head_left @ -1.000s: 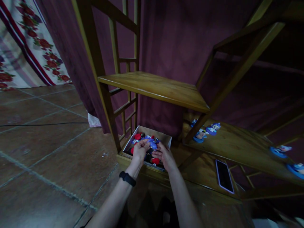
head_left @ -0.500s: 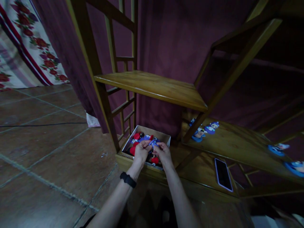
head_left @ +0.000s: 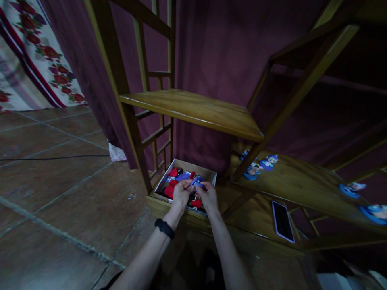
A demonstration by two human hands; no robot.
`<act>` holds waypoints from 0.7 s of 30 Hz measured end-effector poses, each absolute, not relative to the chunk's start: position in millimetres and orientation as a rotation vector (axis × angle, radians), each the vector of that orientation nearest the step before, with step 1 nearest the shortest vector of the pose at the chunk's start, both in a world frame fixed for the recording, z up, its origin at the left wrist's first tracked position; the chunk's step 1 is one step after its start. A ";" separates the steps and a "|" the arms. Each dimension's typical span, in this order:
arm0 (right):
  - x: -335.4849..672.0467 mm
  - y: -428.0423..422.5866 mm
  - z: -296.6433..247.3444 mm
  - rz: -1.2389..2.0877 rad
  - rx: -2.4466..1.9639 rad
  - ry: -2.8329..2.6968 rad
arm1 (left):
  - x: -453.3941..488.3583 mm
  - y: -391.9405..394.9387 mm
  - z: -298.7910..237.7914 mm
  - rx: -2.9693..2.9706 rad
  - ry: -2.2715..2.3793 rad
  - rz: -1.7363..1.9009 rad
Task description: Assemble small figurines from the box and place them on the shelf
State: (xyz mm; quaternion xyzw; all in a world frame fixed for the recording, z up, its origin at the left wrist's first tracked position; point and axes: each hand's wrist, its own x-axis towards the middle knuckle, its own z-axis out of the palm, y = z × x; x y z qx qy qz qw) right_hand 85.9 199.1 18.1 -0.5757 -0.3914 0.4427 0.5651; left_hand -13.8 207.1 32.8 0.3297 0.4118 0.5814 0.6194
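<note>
Purple toy (head_left: 197, 183) sits right in my grip, long axis unclear under the fingers. Left hand (head_left: 180, 194) and right hand (head_left: 209, 195) both pinch it, fingers nearly closed, neither clearly nearer. Box (head_left: 209, 174) with red toys (head_left: 169, 189) just beneath; phone (head_left: 283, 221) well off to my right.

figures (head_left: 169, 191) in box (head_left: 198, 169) | phone (head_left: 283, 221) right of box | figurines (head_left: 268, 162) on right-hand shelf (head_left: 302, 183)

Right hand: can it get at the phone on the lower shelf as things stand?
Probably yes: the phone lies uncovered near the front of the lower shelf. But the right hand is busy, gripping a small purple item together with the left hand.
</note>
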 end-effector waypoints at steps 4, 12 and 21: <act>87.8 198.5 26.1 1.105 -1.343 -0.898 | -18.4 209.8 34.1 0.723 0.929 1.299; 103.9 203.2 21.7 0.990 -1.303 -1.051 | -31.3 215.1 33.6 0.504 0.995 1.120; 97.2 202.9 21.3 1.121 -1.297 -1.059 | -27.1 210.7 35.7 0.520 0.976 1.096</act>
